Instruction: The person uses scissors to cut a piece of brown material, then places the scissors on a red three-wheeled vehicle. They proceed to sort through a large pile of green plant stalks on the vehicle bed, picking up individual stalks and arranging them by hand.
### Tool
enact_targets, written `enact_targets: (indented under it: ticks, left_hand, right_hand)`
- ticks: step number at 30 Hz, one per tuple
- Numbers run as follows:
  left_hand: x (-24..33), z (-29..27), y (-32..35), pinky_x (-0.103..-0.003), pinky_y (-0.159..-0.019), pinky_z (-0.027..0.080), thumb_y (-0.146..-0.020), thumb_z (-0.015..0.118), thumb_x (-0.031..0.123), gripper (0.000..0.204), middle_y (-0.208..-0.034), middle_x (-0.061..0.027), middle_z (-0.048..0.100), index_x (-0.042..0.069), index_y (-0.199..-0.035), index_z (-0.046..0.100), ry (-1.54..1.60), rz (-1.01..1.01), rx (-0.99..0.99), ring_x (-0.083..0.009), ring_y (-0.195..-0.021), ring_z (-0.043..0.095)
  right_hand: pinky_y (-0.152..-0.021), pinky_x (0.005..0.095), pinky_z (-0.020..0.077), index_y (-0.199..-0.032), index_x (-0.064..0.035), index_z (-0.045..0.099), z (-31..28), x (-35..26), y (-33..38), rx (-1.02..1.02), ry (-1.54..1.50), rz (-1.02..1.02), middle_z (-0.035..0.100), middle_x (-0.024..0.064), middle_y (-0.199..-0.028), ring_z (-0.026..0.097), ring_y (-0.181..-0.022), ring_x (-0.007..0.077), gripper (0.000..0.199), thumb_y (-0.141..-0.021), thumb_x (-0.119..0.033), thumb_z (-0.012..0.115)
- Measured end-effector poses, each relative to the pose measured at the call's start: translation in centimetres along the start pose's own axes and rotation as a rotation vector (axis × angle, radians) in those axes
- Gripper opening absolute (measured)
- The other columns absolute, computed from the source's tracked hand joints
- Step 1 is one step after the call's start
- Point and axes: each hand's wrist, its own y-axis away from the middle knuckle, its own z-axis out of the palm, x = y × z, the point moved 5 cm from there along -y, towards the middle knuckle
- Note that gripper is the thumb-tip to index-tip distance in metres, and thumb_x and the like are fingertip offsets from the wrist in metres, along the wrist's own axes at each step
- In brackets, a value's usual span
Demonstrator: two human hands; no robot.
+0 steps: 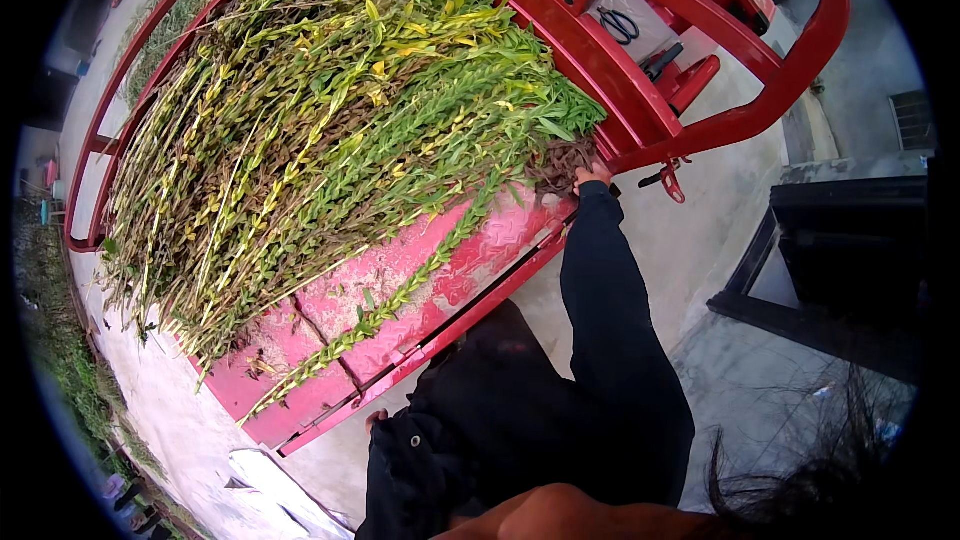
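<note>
A thick heap of cut plant stalks (330,130), green, yellow and brown with pods along the stems, covers most of a red metal cargo bed (465,255). One green stalk (400,295) lies apart along the near side of the bed. My right hand (592,174) reaches out to the bed's right corner. Its fingers are curled beside a clump of withered brown leaves (560,168); what they grip is hidden. Low by my dark sleeve, my left hand (376,420) shows only a few fingertips, below the bed's near edge.
Red rails (120,130) fence the bed's far left. At the upper right are a red frame bar (800,90) and black-handled scissors (618,26). A black metal frame (850,270) stands right on the concrete. A white sheet (280,490) lies at lower left.
</note>
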Motion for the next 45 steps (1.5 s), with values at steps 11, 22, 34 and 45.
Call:
enact_targets:
  ticks: [11, 22, 34, 45]
  left_hand:
    - [13.9, 2.1, -2.9, -0.029, -0.057, 0.049, -0.073, 0.069, 0.018, 0.024, -0.074, -0.0080, 0.060, 0.002, -0.088, 0.060, 0.706, 0.123, 0.075, -0.0161, -0.062, 0.057]
    - [6.6, 4.7, -2.0, -0.031, -0.061, 0.049, -0.072, 0.070, 0.019, 0.028, -0.074, -0.0110, 0.062, 0.002, -0.090, 0.060, 0.585, 0.045, 0.035, -0.0187, -0.066, 0.060]
    - [4.1, 6.9, 8.5, -0.032, -0.069, 0.049, -0.069, 0.072, 0.022, 0.034, -0.079, -0.0118, 0.064, 0.002, -0.094, 0.062, 0.776, -0.339, 0.175, -0.0206, -0.074, 0.062]
    - [0.2, -0.9, 3.3, -0.029, -0.065, 0.048, -0.073, 0.068, 0.020, 0.027, -0.077, -0.0066, 0.063, 0.000, -0.090, 0.062, 1.096, -0.075, 0.303, -0.0147, -0.069, 0.059]
  right_hand:
    - [-0.069, 0.0339, 0.0499, -0.104, -0.0013, 0.051, -19.1, -32.1, 16.3, -0.472, -1.368, -0.636, 0.058, 0.0084, -0.090, 0.055, -0.069, 0.0164, 0.025, -0.080, 0.002, 0.049]
    - [-0.078, 0.0412, 0.0448, -0.093, 0.0025, 0.059, -15.7, -34.3, 6.2, 0.652, 0.143, -1.121, 0.057, 0.0231, -0.096, 0.055, -0.090, 0.0369, 0.038, -0.063, -0.018, 0.067]
    - [-0.066, 0.0354, 0.0487, -0.102, -0.0022, 0.056, -2.1, -32.5, 13.2, -0.096, 0.097, -1.154, 0.061, 0.0148, -0.088, 0.061, -0.074, 0.0237, 0.027, -0.078, -0.012, 0.060]
    - [-0.083, 0.0402, 0.0422, -0.112, -0.0071, 0.047, 27.3, -25.1, 56.5, -0.795, 0.557, -1.770, 0.047, 0.0142, -0.114, 0.045, -0.105, 0.0315, 0.050, -0.068, -0.018, 0.070]
